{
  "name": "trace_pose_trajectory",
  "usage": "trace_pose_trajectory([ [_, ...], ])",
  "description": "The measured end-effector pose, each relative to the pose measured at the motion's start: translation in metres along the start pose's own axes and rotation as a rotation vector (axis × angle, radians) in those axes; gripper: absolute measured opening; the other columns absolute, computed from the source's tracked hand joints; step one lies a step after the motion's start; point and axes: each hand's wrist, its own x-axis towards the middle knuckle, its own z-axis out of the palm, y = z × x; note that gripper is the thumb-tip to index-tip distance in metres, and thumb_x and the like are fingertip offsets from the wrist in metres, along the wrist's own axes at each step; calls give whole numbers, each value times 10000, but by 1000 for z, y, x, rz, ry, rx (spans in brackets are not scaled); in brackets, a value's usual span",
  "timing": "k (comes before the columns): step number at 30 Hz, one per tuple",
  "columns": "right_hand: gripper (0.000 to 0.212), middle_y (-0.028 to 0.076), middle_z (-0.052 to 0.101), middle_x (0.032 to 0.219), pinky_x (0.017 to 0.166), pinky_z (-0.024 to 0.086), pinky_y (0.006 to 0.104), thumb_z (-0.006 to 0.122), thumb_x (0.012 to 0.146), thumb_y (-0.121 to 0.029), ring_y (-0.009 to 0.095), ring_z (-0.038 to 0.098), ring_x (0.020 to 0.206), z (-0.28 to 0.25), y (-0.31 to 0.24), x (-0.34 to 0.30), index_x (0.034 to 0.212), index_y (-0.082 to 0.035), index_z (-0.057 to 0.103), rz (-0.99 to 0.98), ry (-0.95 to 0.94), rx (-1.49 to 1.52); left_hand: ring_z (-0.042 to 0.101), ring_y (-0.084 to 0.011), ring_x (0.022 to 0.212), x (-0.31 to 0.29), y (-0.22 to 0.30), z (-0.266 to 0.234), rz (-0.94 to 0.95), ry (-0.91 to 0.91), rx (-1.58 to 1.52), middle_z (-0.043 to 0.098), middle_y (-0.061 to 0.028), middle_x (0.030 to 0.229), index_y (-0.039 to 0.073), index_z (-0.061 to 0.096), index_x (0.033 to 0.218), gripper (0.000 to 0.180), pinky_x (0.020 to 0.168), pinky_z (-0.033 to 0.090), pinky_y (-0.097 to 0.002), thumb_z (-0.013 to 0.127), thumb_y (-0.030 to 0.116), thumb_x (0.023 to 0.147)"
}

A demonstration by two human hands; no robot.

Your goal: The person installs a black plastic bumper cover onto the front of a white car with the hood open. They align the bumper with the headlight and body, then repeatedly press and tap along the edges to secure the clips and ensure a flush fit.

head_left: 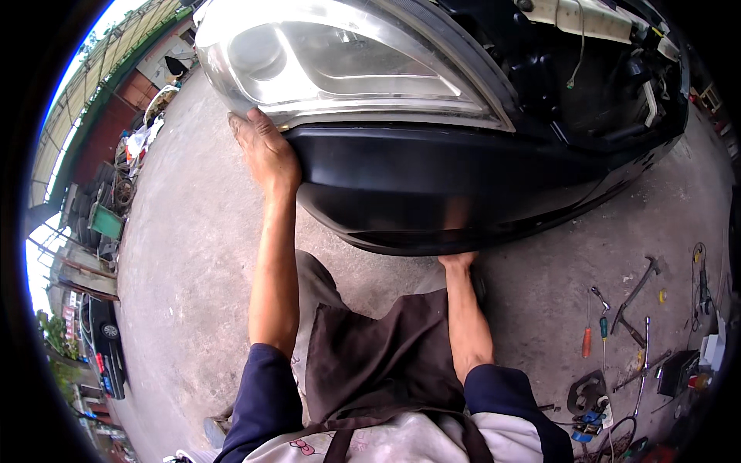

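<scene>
A glossy black car bumper (432,166) spans the view below a clear headlight (340,65) with a silvery inside. My left hand (268,150) grips the bumper's left end, close under the headlight's lower corner. The thumb lies by the lamp, and the other fingers reach round the outer side. Under the bumper's lower edge my right hand (458,259) reaches in from below. Only its wrist and heel show there, and its fingers are hidden behind the bumper.
On the concrete floor at right lie a hammer (639,289), an orange-handled screwdriver (587,342), a ratchet (600,298) and a long bar (643,366). The open front of the car (587,85) shows brackets and a loose wire. A dark parked car (104,343) stands far left.
</scene>
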Motion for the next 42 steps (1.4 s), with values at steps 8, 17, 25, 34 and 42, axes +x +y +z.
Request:
trace_pose_trajectory([
  [8,401,75,676,1090,964,482,457,415,977,-450,286,617,1046,25,3,-9,1049,-146,666,-87,170,-77,190,-439,1465,5,-2,5,26,18,-29,249,-364,1524,-180,254,1443,894,1209,148,-440,170,605,1025],
  [17,415,61,673,1082,958,485,452,421,977,-471,272,612,1031,6,11,-4,1056,-143,662,-80,184,-107,175,-404,1481,0,-12,-1,17,28,-76,233,-329,1551,-157,230,1469,890,1212,135,-419,226,612,1023],
  [25,453,91,644,1214,1025,443,473,401,980,-460,310,579,1139,-12,-5,1,1146,-118,648,-51,143,-49,169,-390,1488,-2,-6,1,-1,-2,-46,221,-300,1570,-126,209,1492,839,1212,143,-407,204,580,1037],
  [34,362,128,682,1116,1002,464,495,452,959,-363,311,630,1048,-19,-48,8,1024,-92,682,-5,-5,-148,174,-391,1487,-1,-6,-1,-26,-3,-46,221,-306,1567,-124,202,1496,856,1214,137,-417,204,594,1030],
  [42,381,106,694,1034,952,489,506,436,950,-414,305,645,976,-13,-50,6,996,-123,678,70,17,-190,177,-341,1498,-20,-25,-4,185,8,-154,213,-255,1592,-65,228,1520,661,1214,127,-395,390,376,1055],
])
